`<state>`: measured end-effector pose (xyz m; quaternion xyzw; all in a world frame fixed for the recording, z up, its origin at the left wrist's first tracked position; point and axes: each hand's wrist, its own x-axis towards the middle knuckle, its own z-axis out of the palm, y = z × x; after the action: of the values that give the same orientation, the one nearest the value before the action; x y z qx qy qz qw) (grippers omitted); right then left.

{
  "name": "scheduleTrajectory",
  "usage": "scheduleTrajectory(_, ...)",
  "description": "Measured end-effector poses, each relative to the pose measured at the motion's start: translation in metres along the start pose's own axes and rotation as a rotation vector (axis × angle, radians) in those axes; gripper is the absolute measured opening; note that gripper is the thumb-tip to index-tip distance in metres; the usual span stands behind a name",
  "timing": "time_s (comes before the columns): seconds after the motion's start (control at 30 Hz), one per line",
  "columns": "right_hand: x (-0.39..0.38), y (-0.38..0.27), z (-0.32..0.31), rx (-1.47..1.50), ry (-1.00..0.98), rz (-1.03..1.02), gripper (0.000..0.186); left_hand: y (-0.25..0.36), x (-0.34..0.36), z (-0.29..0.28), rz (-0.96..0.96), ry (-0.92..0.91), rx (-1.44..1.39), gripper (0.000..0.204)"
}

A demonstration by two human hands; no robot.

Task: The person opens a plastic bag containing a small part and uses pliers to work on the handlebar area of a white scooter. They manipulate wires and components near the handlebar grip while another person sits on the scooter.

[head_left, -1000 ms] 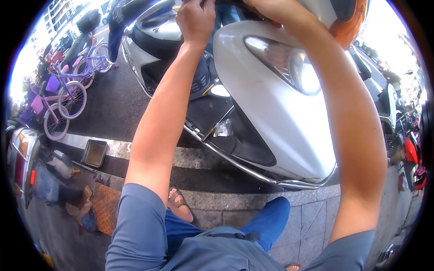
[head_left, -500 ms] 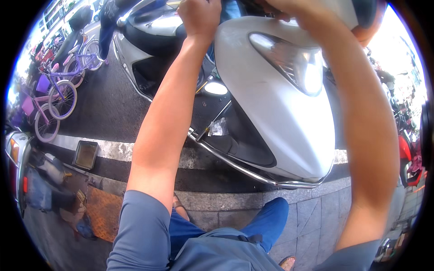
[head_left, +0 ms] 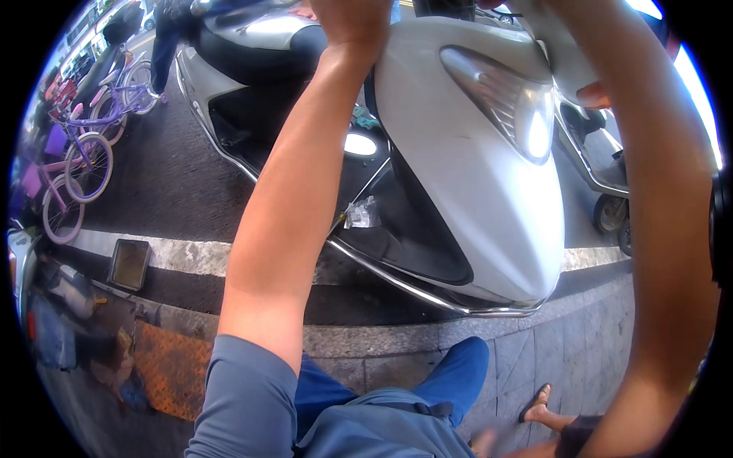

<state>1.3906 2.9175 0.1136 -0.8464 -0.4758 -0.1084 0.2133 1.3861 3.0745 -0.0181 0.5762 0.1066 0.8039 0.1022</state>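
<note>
I have both arms raised over a white scooter (head_left: pixel 489 206) parked nose-on to the curb. My left hand (head_left: pixel 353 19) sits at the top edge of the view, above the scooter's front panel, cut off by the frame, so I cannot tell whether it is open or gripping anything. My right hand is out of view past the top rim; only the right forearm (head_left: pixel 657 191) shows, running down the right side, so its state is also beyond what I can tell.

The scooter's black footwell (head_left: pixel 397 221) works as an open tray: a small crumpled clear plastic wrapper (head_left: pixel 362 214) lies in it, near the left edge by the chrome guard rail (head_left: pixel 405 281). A bright oval patch (head_left: pixel 359 144) sits higher up in the footwell. The headlamp (head_left: pixel 508 103) is a long clear lens on the front panel.

A second dark scooter (head_left: pixel 252 46) stands behind to the left. On the road's white painted line (head_left: pixel 183 256), a small square dark frame-like box (head_left: pixel 128 264) rests just beside the curb. Below it on the pavement lies an orange textured mat (head_left: pixel 172 366) with blurred clutter beside it. Purple and pink bicycles (head_left: pixel 84 153) stand at the far left. My sandalled foot (head_left: pixel 538 403) is on the grey paving.
</note>
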Motion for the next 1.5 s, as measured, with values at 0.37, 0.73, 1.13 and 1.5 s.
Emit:
scheduleTrajectory(0.37,-0.015,0.017,0.033,0.309,0.137,0.036,0.034,0.004,0.002,-0.006,-0.023,-0.049,0.031,0.019)
scheduleTrajectory(0.73,-0.004,0.049,0.056,0.106,0.425,-0.103,0.041,0.019,0.004,0.006,-0.211,-0.054,0.211,0.028)
scheduleTrajectory(1.13,0.002,0.069,0.060,0.473,0.236,-0.076,0.034,0.023,0.002,0.030,-0.372,0.017,0.204,0.033)
scheduleTrajectory(1.5,-0.006,0.065,0.053,0.719,0.103,0.033,0.030,0.030,0.009,0.028,-0.521,-0.031,0.268,0.029)
